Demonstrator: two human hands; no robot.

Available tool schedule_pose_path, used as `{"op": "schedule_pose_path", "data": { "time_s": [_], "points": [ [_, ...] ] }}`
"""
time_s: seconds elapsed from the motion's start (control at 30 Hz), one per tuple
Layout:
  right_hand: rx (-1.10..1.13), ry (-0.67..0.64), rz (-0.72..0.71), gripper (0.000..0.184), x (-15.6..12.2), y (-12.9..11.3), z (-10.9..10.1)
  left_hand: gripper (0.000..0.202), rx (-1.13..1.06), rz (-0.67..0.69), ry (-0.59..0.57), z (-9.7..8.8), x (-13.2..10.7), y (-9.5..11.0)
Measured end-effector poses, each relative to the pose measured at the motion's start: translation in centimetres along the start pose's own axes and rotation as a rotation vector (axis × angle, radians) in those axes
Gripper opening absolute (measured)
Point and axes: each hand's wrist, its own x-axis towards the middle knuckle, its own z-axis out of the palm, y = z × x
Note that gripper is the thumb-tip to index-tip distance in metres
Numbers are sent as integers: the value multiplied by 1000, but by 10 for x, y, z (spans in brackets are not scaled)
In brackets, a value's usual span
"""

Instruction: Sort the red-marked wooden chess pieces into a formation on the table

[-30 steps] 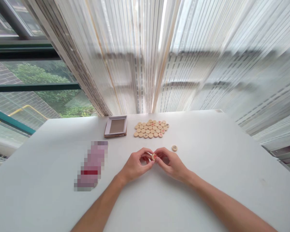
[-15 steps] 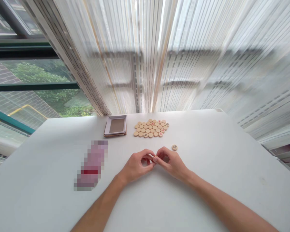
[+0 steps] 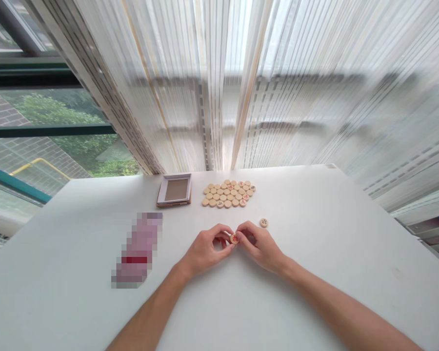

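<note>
A round wooden xiangqi piece point(image 3: 234, 239) with a red character is pinched between my two hands, its marked face toward me. My left hand point(image 3: 207, 250) has thumb and fingers closed at its left edge. On its right side, my right hand point(image 3: 260, 246) grips it with thumb and fingertips. A single piece point(image 3: 264, 223) with a dark character lies just beyond my right hand. Farther back, many xiangqi pieces point(image 3: 228, 197) sit in packed rows, mostly blank side up, several showing red or dark characters.
A shallow open box point(image 3: 175, 189) stands left of the rows. Nearer, on the left, lies a blurred-out purplish object point(image 3: 137, 251). Everything rests on a white table point(image 3: 300, 312). Striped curtains point(image 3: 223, 87) hang behind the far edge, beside a window point(image 3: 51, 131).
The piece between my hands has turned so its red character now shows; before, it was mostly hidden by my fingers. My hands have barely moved.
</note>
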Motion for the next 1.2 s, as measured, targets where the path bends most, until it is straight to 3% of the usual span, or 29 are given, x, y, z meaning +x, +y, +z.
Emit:
{"op": "schedule_pose_path", "data": {
  "time_s": [0.7, 1.2],
  "points": [
    [1, -16, -34, 11, 0, -4, -2, 21, -18, 24, 26, -1, 1, 1],
    [-14, -24, -38, 10, 0, -6, -2, 18, -27, -34, 71, 0, 3, -2]
  ]
}}
